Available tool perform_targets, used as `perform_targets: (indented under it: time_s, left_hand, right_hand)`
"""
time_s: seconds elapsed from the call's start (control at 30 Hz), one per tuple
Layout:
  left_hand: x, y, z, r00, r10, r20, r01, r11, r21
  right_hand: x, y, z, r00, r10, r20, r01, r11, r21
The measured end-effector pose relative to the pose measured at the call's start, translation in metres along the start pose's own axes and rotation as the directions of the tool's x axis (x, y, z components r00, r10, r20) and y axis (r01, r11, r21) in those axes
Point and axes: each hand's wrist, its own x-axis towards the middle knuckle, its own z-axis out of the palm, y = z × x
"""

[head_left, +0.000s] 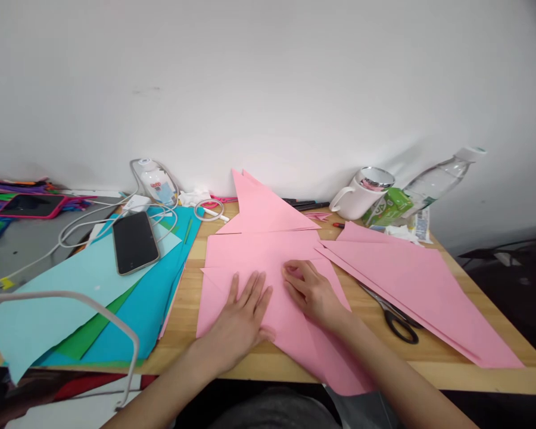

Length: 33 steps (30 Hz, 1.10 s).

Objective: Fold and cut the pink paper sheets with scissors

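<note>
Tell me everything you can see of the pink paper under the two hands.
The pink paper is plain and matte, lying mostly flat on the wooden table, its lower right part reaching past the near edge. A thin pointed corner juts out on its left side, suggesting layers, though their number is unclear. The left hand lies flat on it; the right hand is on it, fingers bent.

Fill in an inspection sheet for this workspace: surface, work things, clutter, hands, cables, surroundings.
Surface: light-brown wooden table, largely covered.
Work things: large pink paper sheet, under both hands.
Clutter: folded triangular pink paper behind the sheet; black-handled metal scissors partly under pointed pink paper at right; black-screened rectangular smartphone on pale-blue paper.
Hands: left hand flat, fingers spread; right hand with fingertips bunched, grip unclear.
Cables: thin white cable looping beside the smartphone.
Surroundings: white wall behind, faintly marked.
</note>
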Motion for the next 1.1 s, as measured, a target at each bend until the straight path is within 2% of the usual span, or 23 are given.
perform_targets:
  time_s: [0.13,0.37,0.63,0.8,0.93,1.1]
  left_hand:
    - [-0.012,-0.001,-0.006,0.994,0.113,0.001,-0.112,0.99,-0.088]
    - [-0.028,0.015,-0.012,0.972,0.234,0.035,-0.224,0.958,-0.178]
    - [-0.027,0.024,-0.019,0.959,0.246,0.143,-0.234,0.967,-0.096]
    - [-0.03,0.04,-0.012,0.967,0.241,0.079,-0.237,0.97,-0.055]
    - [-0.032,0.049,-0.011,0.943,0.332,0.034,-0.332,0.943,0.006]
    - [-0.026,0.061,-0.016,0.931,0.365,-0.009,-0.365,0.93,-0.049]
  right_hand:
    - [0.0,0.002,0.002,0.999,-0.01,-0.036,0.011,0.999,0.033]
    - [0.0,0.005,0.005,0.996,-0.028,-0.08,0.033,0.997,0.074]
    - [-0.001,0.011,0.013,0.987,-0.057,-0.152,0.072,0.993,0.095]
    - [0.0,0.011,0.013,0.982,-0.065,-0.175,0.083,0.992,0.092]
    - [0.0,0.009,0.013,0.981,-0.06,-0.182,0.076,0.994,0.082]
    - [0.0,0.009,0.013,0.981,-0.047,-0.186,0.061,0.996,0.07]
